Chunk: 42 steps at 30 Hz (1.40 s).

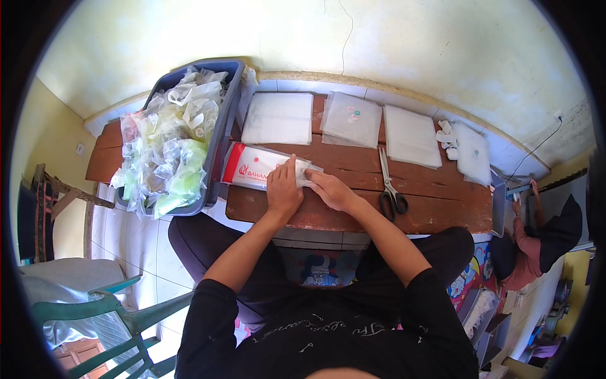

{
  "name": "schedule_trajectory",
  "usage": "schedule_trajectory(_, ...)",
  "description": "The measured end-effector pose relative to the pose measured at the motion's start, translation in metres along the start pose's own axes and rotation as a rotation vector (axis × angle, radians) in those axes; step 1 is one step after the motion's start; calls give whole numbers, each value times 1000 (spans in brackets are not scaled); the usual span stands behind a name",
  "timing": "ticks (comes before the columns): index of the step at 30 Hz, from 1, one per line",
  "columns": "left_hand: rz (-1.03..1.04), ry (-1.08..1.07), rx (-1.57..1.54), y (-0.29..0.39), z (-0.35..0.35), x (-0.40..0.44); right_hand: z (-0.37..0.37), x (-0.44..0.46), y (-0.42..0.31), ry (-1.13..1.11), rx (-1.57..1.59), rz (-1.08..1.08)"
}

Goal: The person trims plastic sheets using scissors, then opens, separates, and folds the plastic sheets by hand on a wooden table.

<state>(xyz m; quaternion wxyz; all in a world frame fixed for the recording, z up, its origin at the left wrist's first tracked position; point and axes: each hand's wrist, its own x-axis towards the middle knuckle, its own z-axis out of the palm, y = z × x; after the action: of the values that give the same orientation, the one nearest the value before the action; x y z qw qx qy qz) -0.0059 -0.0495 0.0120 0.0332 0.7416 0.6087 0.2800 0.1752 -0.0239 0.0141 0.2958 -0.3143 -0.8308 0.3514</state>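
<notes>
On the low brown wooden table [353, 201] lies a red and white printed plastic packet [252, 169]. My left hand [284, 189] rests on its right part, fingers together and pointing away from me. My right hand [331, 189] is at the packet's right end, its fingers bent and pinching the clear plastic edge. Black-handled scissors [388, 186] lie to the right of my hands, blades pointing to the wall. Behind the hands are stacks of clear plastic bags, one at the left [278, 119] and one in the middle [352, 120].
More bag stacks [411, 136] [472, 153] lie at the right, with crumpled white pieces [447, 139] between them. A blue-grey tub [226, 120] heaped with filled plastic bags stands left. A green chair [82, 308] is at lower left. Another person [530, 246] sits far right.
</notes>
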Motion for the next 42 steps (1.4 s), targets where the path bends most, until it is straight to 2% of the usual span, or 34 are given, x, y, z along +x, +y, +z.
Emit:
schedule_trajectory(5,28,24,32,-5,3,0,-17,-23,8,55,-7,39)
schedule_trajectory(7,-4,7,8,-5,2,1,-26,-30,5,179,-69,30)
schedule_trajectory(11,-16,-11,23,-4,1,1,-33,-34,-1,251,1,121)
schedule_trajectory(13,-16,-8,31,-5,1,1,-34,-33,1,410,120,241)
schedule_trajectory(17,-16,-11,47,-6,2,0,-38,-34,9,589,229,265)
schedule_trajectory(20,-13,-2,30,-7,4,1,-40,-36,25,700,57,257)
schedule_trajectory(24,-13,-13,47,-7,5,0,-41,-32,28,868,225,176)
schedule_trajectory(28,15,12,48,-8,5,-1,-68,-20,-20,1015,344,193)
schedule_trajectory(32,14,5,37,-11,8,-1,-108,-15,-47,1011,279,69)
schedule_trajectory(34,10,-11,42,-10,7,-1,-127,-9,-56,1107,414,-11)
schedule_trajectory(38,27,-16,-11,4,-4,0,-158,-15,-78,1102,421,-55)
schedule_trajectory(40,123,56,-29,10,-7,1,-165,-20,-87,1098,444,-63)
schedule_trajectory(42,89,2,-50,15,-9,4,-167,-30,-85,1090,451,-41)
